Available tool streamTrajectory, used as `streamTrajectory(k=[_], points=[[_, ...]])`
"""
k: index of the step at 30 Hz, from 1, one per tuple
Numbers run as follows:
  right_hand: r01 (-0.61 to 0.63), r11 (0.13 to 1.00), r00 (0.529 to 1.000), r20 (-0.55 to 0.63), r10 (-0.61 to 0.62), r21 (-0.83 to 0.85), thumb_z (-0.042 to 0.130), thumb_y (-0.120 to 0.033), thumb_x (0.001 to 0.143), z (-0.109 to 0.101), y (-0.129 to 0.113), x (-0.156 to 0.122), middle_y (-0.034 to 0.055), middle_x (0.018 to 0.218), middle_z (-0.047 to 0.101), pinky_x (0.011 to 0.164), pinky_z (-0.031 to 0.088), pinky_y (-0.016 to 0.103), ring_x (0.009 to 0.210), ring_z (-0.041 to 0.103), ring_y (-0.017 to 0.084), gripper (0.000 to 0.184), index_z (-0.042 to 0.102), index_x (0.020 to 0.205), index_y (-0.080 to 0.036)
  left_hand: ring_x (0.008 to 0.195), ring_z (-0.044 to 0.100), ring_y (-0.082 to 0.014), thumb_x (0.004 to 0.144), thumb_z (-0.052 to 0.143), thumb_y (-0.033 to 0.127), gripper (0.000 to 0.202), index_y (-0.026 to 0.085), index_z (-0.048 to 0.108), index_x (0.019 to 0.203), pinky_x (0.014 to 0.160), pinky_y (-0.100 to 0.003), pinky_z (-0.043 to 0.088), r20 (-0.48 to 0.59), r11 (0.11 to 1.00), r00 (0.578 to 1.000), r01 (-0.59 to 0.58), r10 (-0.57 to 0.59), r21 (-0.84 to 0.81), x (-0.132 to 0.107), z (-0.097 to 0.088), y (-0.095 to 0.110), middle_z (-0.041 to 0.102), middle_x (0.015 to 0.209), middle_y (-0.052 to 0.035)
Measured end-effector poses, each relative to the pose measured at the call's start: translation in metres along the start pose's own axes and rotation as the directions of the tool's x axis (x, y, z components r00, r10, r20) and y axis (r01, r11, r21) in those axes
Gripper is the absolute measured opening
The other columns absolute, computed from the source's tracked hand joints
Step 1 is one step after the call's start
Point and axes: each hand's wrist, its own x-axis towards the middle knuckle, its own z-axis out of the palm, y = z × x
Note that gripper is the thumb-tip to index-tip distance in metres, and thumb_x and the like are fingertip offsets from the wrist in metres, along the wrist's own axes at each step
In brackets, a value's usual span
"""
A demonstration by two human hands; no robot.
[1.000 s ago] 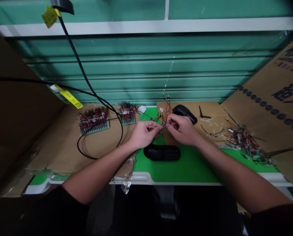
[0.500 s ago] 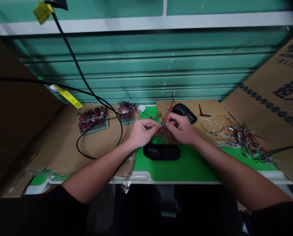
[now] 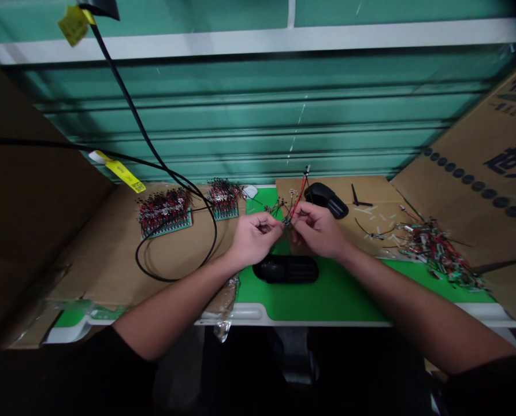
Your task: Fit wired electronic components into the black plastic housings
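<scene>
Two hands are meeting at the centre, just above the surface (image 3: 249,315). We're pinching a small wired part (image 3: 288,219) btwn them, off the green mat (image 3: 353,292). Left hand (image 3: 252,237) is curling nearly closed, thumb & forefinger nipping the part's left side. Right hand (image 3: 317,229) is curling tight too, fingertips gripping its right side. The part's red & black leads (image 3: 300,188) are sticking up & away from us, past the right hand.

On our side of the hands a black oblong case (image 3: 286,269) is lying on the mat. Behind the right hand a black handheld device (image 3: 326,199) is resting. Boards w/ red wires (image 3: 166,211) are sitting well apart to the left, a black cable (image 3: 176,254) looping in front of them. A heap of wired parts (image 3: 436,249) is crowding the right side. Bare mat is lying open right of the case, toward the near edge. Cardboard walls (image 3: 478,167) are closing in on both sides.
</scene>
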Motion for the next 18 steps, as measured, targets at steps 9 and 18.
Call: streamTrajectory(k=[9,18], points=[[-0.037,0.996,0.999,-0.036,0.035,-0.076,0.062,-0.022,0.092,0.002,0.004,-0.002,-0.0015,0.059,0.066,0.047,0.047,0.025,0.049,0.063,0.015,0.012,0.057,0.081,-0.022,0.065,0.066,-0.0164,0.085,0.079,0.035,0.021,0.016,0.078,0.076,0.064,-0.028,0.051,-0.044,0.973,0.987,-0.145,0.155,0.179,-0.004,0.000,0.000,0.078,0.075,-0.0067],[-0.089,0.996,0.994,-0.061,0.089,0.012,0.066,-0.021,0.077,0.000,-0.007,-0.001,0.0001,0.059,0.068,0.047,0.053,0.025,0.047,0.065,0.016,0.009,0.058,0.076,-0.022,0.059,0.068,-0.0162,0.077,0.087,0.042,0.029,0.015,0.076,0.080,0.059,-0.028,0.055,-0.215,0.994,0.976,-0.066,0.046,-0.088,0.014,-0.013,0.006,0.076,0.071,-0.0073]])
